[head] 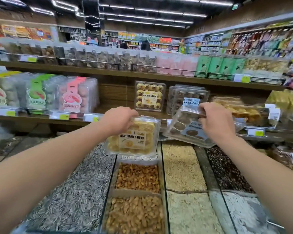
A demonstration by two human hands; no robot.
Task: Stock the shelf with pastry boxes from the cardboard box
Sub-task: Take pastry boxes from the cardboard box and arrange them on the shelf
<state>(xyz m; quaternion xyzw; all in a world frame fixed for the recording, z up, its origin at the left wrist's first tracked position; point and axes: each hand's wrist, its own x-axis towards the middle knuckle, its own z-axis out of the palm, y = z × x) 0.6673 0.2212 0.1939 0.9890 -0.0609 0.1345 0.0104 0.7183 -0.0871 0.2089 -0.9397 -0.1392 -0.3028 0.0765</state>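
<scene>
A clear plastic clamshell box of yellow pastries with a cream label [133, 137] is gripped at its upper left edge by the left hand [119, 119], fingers curled over the lid; the box is held in the air, tilted toward the camera, above the open bins of striped sunflower seeds [78, 183] and golden raisins [138, 178] below the hand; a clear plastic clamshell box of dark brown pastries with a blue label [184, 127] is gripped by the right hand [215, 122], fingers wrapped over its far right edge, the box tilted; just beyond both hands, on the wooden middle shelf [112, 97], an upright matching yellow pastry box [150, 96] and stacked matching dark pastry boxes [188, 97] are seen; the cardboard box cannot be located in view.
</scene>
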